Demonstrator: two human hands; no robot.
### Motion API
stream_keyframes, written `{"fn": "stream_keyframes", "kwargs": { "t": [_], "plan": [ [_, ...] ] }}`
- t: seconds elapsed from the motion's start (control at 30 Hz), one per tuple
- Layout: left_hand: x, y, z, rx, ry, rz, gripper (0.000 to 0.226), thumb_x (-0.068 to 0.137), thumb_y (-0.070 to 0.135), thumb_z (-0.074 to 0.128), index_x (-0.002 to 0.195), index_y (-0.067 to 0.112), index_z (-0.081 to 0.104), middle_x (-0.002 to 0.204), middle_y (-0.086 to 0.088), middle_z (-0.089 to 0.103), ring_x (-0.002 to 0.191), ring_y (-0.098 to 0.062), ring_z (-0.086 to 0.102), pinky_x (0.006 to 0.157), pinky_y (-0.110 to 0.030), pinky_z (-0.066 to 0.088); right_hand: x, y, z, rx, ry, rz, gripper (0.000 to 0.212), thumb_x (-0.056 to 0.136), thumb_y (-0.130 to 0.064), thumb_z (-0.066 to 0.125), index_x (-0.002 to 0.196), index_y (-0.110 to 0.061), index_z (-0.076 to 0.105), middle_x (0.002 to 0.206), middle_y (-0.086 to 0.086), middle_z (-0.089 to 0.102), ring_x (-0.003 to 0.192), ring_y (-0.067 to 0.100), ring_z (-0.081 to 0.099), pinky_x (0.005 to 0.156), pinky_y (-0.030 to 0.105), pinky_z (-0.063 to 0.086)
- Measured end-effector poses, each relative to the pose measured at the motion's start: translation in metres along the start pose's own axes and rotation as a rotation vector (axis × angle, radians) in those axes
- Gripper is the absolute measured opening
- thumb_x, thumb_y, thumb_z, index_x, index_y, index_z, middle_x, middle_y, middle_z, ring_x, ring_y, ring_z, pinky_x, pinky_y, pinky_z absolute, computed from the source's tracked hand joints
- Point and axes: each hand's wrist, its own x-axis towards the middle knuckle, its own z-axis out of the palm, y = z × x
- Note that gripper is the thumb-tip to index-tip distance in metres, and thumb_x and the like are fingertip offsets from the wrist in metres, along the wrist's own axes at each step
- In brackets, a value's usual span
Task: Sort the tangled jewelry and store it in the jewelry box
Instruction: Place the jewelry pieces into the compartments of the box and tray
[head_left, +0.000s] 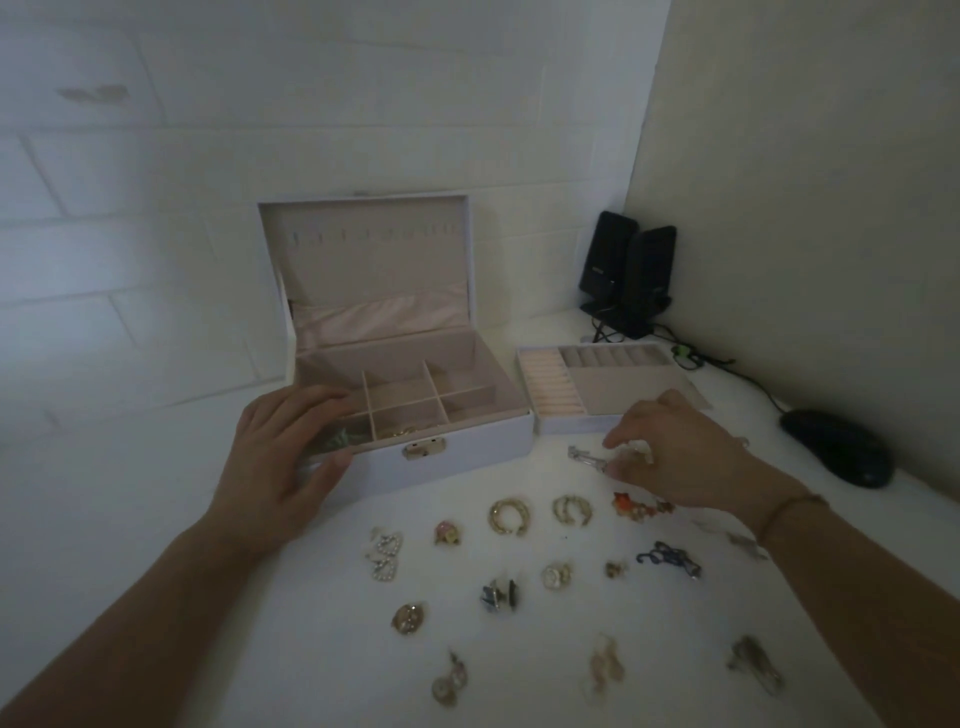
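Right hand (670, 457) pinches silver piece (584, 457) at fingertips; left hand (280, 467), fingers relaxed, steadies jewelry box (457, 452). Lift slowly, check nothing trails

Your jewelry box (415, 415) stands open on the tabletop (156, 493) ahead of you, lid upright at the back, with the lift-out tray (597, 384) just beside it on the right and two speakers (628, 275) behind that tray in the corner, a mouse (836, 447) well off to the right. Your left hand (280, 467) rests on the box's front left corner, while your right hand (670, 452) sits just before the tray, over a small clip (584, 456). The loose earrings (509, 517) lie spread on the tabletop nearer you, between your forearms.
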Motion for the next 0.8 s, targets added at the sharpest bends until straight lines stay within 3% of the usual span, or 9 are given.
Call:
{"fn": "stream_keyframes", "kwargs": {
  "t": [0.1, 0.23, 0.37, 0.5, 0.63, 0.8],
  "plan": [
    [0.000, 0.003, 0.000, 0.003, 0.020, -0.006, 0.045, 0.089, 0.037, 0.048, 0.119, 0.009, 0.064, 0.126, -0.008, 0.060, 0.116, -0.029, 0.054, 0.098, -0.049, 0.038, 0.000, 0.012, -0.007, 0.075, -0.019, 0.038, 0.029, 0.082, -0.037, 0.070, 0.110, -0.034, 0.062, 0.111, -0.011, 0.054, 0.109, 0.013, 0.039, 0.095, 0.025, 0.035],
    [0.000, 0.001, 0.002, 0.001, 0.016, -0.014, 0.047, 0.091, 0.041, 0.046, 0.120, 0.009, 0.064, 0.127, -0.009, 0.059, 0.118, -0.030, 0.053, 0.100, -0.048, 0.037, -0.003, 0.021, -0.014, 0.250, 0.029, 0.047, 0.025, 0.086, -0.009, 0.066, 0.105, -0.025, 0.066, 0.101, -0.020, 0.050, 0.102, 0.006, 0.043, 0.083, 0.003, 0.030],
    [0.000, 0.002, 0.001, 0.025, 0.008, -0.004, 0.052, 0.094, 0.047, 0.040, 0.120, 0.008, 0.064, 0.130, -0.012, 0.056, 0.118, -0.030, 0.053, 0.100, -0.045, 0.036, 0.000, 0.019, -0.004, 0.148, 0.029, 0.018, 0.022, 0.086, -0.023, 0.067, 0.108, -0.026, 0.065, 0.103, -0.011, 0.059, 0.106, 0.010, 0.042, 0.095, 0.020, 0.034],
    [0.002, 0.004, 0.001, 0.037, 0.026, -0.022, 0.047, 0.088, 0.038, 0.048, 0.119, 0.007, 0.064, 0.132, -0.014, 0.055, 0.119, -0.032, 0.052, 0.100, -0.043, 0.034, 0.001, 0.043, -0.006, 0.170, 0.110, 0.091, 0.036, 0.083, 0.002, 0.059, 0.109, -0.022, 0.066, 0.110, 0.000, 0.063, 0.112, 0.024, 0.050, 0.100, 0.028, 0.037],
    [0.002, 0.003, 0.004, 0.054, 0.039, -0.041, 0.049, 0.089, 0.042, 0.048, 0.117, 0.006, 0.065, 0.131, -0.015, 0.056, 0.119, -0.032, 0.052, 0.099, -0.039, 0.033, -0.005, 0.043, -0.006, 0.167, 0.021, 0.061, 0.038, 0.075, -0.028, 0.073, 0.110, -0.036, 0.062, 0.113, -0.007, 0.062, 0.113, 0.024, 0.053, 0.101, 0.038, 0.043],
    [0.002, 0.003, 0.004, 0.051, 0.046, -0.049, 0.048, 0.086, 0.039, 0.051, 0.116, 0.005, 0.066, 0.131, -0.016, 0.055, 0.118, -0.033, 0.052, 0.098, -0.043, 0.037, -0.007, 0.029, 0.001, 0.076, 0.041, 0.070, 0.039, 0.078, -0.037, 0.073, 0.115, -0.035, 0.062, 0.108, -0.007, 0.056, 0.107, 0.012, 0.046, 0.097, 0.033, 0.042]
  ]
}}
